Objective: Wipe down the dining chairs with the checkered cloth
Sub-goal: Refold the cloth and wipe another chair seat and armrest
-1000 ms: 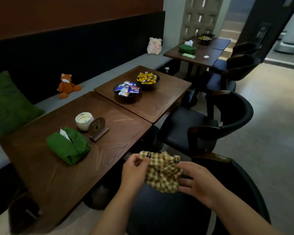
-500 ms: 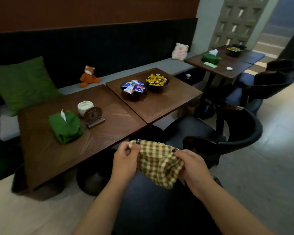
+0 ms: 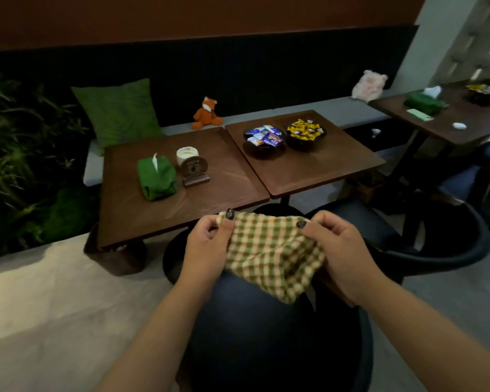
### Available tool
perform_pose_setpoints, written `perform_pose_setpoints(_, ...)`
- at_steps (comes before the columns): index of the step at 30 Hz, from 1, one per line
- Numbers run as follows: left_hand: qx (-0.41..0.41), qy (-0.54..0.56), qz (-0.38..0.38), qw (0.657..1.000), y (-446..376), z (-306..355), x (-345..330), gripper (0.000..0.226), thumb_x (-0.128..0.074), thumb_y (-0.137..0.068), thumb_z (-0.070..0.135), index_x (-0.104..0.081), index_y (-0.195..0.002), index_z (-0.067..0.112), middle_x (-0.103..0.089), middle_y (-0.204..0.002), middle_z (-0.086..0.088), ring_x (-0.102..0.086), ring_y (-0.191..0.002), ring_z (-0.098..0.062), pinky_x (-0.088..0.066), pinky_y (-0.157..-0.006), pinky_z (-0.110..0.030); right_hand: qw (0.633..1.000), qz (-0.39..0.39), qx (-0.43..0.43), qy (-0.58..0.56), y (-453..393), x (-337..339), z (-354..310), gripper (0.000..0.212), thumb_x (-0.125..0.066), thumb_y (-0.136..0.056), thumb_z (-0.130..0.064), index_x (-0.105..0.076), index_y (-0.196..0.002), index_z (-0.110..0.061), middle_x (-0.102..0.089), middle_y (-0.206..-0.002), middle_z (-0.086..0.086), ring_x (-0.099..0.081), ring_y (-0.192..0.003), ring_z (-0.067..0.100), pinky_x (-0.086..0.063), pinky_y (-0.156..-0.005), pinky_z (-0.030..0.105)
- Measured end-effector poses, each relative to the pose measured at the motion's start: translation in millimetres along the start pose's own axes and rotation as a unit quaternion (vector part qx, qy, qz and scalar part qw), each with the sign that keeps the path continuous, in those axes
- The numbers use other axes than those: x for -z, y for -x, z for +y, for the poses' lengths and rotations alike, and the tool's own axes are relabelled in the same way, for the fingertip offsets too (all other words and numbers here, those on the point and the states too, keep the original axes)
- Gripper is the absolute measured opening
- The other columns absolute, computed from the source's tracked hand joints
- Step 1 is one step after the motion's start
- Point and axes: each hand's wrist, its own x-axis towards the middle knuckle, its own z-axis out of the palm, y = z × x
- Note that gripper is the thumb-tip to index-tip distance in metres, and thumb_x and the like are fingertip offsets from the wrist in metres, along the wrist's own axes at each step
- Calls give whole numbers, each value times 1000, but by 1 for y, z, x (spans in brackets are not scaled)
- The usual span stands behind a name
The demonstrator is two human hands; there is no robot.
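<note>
Keep cloth [image 3: 269, 253] pinched at top corners by left hand [image 3: 207, 244] and right hand [image 3: 343, 253], pull flat, then lower onto chair [image 3: 252, 335] just below.

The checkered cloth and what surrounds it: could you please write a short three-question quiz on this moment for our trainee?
1. True or false: only one hand holds the checkered cloth.
2. Multiple choice: the green tissue pouch lies on (A) the bench, (B) the left table, (C) the floor.
3. Fill in: the orange toy on the bench is a ____.

Key
1. False: the left hand and the right hand each pinch an upper corner, over the dark chair seat.
2. B.
3. Fox: the plush fox sits against the bench back.
</note>
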Motion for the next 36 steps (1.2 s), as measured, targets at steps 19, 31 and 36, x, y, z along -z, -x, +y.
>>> perform_pose_setpoints(19, -82, 29, -63, 994, -8, 69, -2, 19, -55, -98, 26, -73, -93, 21, -76, -96, -1, -72, -84, -12, -54, -65, -19, 976, -147, 120, 103, -39, -6, -85, 36, -59, -89, -11, -55, -56, -25, -47, -59, -5, -43, -57, 8, -36, -52, 19)
perform_pose_setpoints(31, -189, 51, 115, 974, 31, 94, -59, 19, -57, -96, 29, -71, -84, 24, -74, -79, 8, -69, -69, -3, -52, -56, -15, 886, -292, 104, 345, -65, 130, -123, 12, -77, -76, -19, -73, -84, -26, -73, -86, -2, -69, -81, 9, -54, -70, 23)
perform_pose_setpoints(36, -244, 24, 122, 962, 51, 124, -76, 22, -53, -98, 32, -68, -89, 19, -73, -80, 6, -67, -73, -6, -55, -64, -19, 955, -219, 107, 168, -65, 143, -162, 18, -76, -65, -25, -74, -83, -23, -74, -89, 6, -72, -86, 19, -56, -71, 31)
